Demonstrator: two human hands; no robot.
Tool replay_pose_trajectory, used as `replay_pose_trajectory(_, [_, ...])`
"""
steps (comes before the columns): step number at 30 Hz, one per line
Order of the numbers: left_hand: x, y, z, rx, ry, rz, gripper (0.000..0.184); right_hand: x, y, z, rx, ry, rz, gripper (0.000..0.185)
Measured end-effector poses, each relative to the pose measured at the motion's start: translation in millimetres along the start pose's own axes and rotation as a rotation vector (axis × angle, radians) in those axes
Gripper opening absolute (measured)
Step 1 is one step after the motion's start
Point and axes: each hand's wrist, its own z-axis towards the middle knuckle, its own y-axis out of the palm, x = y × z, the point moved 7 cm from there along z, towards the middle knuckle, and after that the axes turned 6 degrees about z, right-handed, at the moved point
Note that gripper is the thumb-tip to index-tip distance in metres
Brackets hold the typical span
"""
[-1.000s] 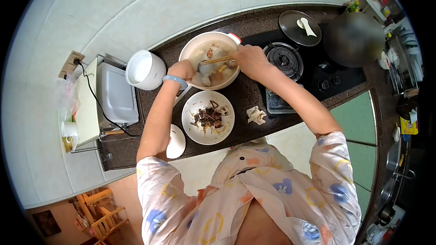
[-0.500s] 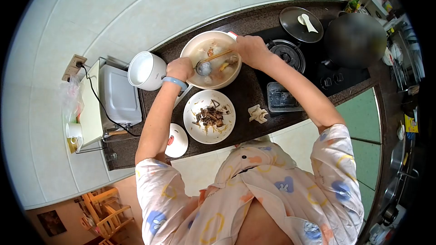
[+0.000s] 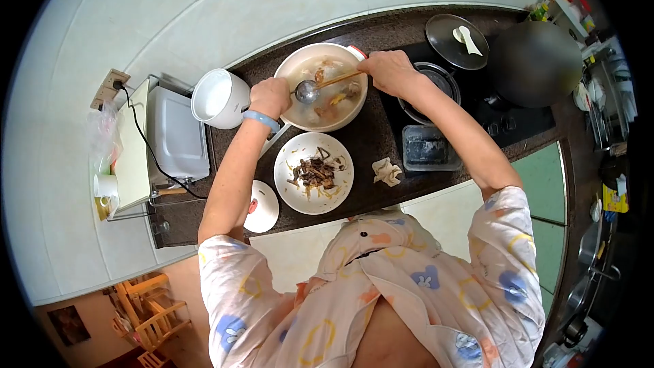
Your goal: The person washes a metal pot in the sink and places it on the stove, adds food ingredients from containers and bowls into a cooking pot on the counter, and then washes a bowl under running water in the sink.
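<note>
A cream pot (image 3: 287, 63) of cloudy broth with pieces of meat stands on the counter. At its left rim my left hand (image 3: 270, 95) is closed around a metal ladle (image 3: 306, 91), whose bowl is over the broth. My right hand (image 3: 390, 71), at the right rim, grips wooden chopsticks (image 3: 340, 79) that slant down towards the ladle bowl. Whether the chopsticks touch the ladle I cannot tell. Just below the pot sits a white bowl (image 3: 286, 187) containing dark strips and yellowish shreds.
Left of the pot are a white cooker pot (image 3: 216, 99) and a grey-lidded bin (image 3: 178, 133). A white lid (image 3: 262, 210) lies near the front edge. To the right are a crumpled tissue (image 3: 387, 172), a black tray (image 3: 429, 148), a burner (image 3: 436, 88) and a glass lid (image 3: 446, 34).
The ladle has risen slightly and tilted, and its metal bowl shows more plainly. My right hand has shifted a little right with the chopsticks. The whole view has turned slightly.
</note>
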Motion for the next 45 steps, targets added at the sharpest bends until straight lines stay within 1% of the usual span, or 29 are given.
replay_pose_trajectory(2, [-2, 3, 2, -0.001, 0.0, -0.009, 0.023, -2, 2, 0, -0.045, -0.003, 0.009, 0.031])
replay_pose_trajectory(5, [-3, 10, 6, 0.036, 0.012, -0.027, 0.023, -6, -2, 3, 0.002, -0.052, 0.024, 0.031])
replay_pose_trajectory(7, [-2, 8, 4, 0.032, 0.004, -0.058, 0.023, -5, -9, 5, 0.107, -0.059, 0.031, 0.03])
replay_pose_trajectory(8, [-2, 7, 3, 0.034, -0.002, -0.067, 0.023, -4, -8, 6, 0.103, -0.067, 0.025, 0.03])
replay_pose_trajectory(10, [-1, 7, 2, 0.002, 0.009, -0.097, 0.024, -4, -2, 5, -0.033, -0.024, -0.024, 0.022])
replay_pose_trajectory(11, [-2, 7, 2, 0.004, 0.002, -0.106, 0.024, -6, -3, 4, -0.037, -0.032, -0.031, 0.022])
replay_pose_trajectory(13, [-3, 9, 3, 0.028, -0.006, -0.122, 0.023, -13, -10, 2, 0.034, -0.1, -0.012, 0.02])
replay_pose_trajectory(17, [-6, 12, 5, 0.052, -0.019, -0.136, 0.022, -16, -14, 6, 0.099, -0.089, -0.03, 0.019])
replay_pose_trajectory(19, [-8, 13, 4, 0.055, -0.025, -0.121, 0.022, -16, -11, 2, -0.002, -0.034, -0.08, 0.019])
replay_pose_trajectory(23, [-10, 15, 0, 0.069, -0.03, -0.143, 0.022, -24, -3, 0, -0.074, -0.09, -0.117, 0.019])
replay_pose_trajectory(25, [-8, 10, -6, 0.054, -0.012, -0.154, 0.021, -29, -19, -1, 0.111, -0.068, -0.082, 0.019])
replay_pose_trajectory(26, [-8, 10, -7, 0.055, -0.017, -0.158, 0.021, -32, -22, -2, 0.11, -0.074, -0.085, 0.019])
replay_pose_trajectory(28, [-9, 11, -8, 0.083, -0.025, -0.162, 0.021, -31, -17, -4, -0.031, 0.014, -0.096, 0.021])
replay_pose_trajectory(29, [-10, 12, -8, 0.083, -0.027, -0.165, 0.021, -29, -13, -4, -0.033, 0.012, -0.097, 0.021])
replay_pose_trajectory(31, [-11, 13, -9, 0.095, -0.029, -0.179, 0.021, -28, 3, -6, -0.177, -0.034, -0.118, 0.034])
replay_pose_trajectory(32, [-10, 13, -9, 0.094, -0.03, -0.181, 0.021, -27, 6, -6, -0.178, -0.036, -0.118, 0.034])
replay_pose_trajectory(34, [-11, 14, -10, 0.057, -0.068, -0.161, 0.026, -32, -9, -7, -0.031, -0.004, -0.058, 0.034])
replay_pose_trajectory(37, [-11, 12, -14, 0.085, -0.018, -0.192, 0.021, -28, -9, -10, 0.024, -0.028, -0.018, 0.033])
replay_pose_trajectory(38, [-10, 12, -15, 0.085, -0.017, -0.193, 0.021, -27, -8, -11, 0.023, -0.027, -0.019, 0.033])
replay_pose_trajectory(40, [-12, 12, -14, 0.083, -0.033, -0.223, 0.021, -26, 4, -12, -0.132, -0.014, -0.078, 0.031])
replay_pose_trajectory(44, [-9, 12, -15, 0.071, -0.022, -0.229, 0.021, -29, 3, -10, -0.058, -0.003, -0.083, 0.033])
replay_pose_trajectory(45, [-8, 13, -14, 0.072, -0.023, -0.229, 0.021, -31, 0, -10, 0.021, -0.021, -0.038, 0.034])
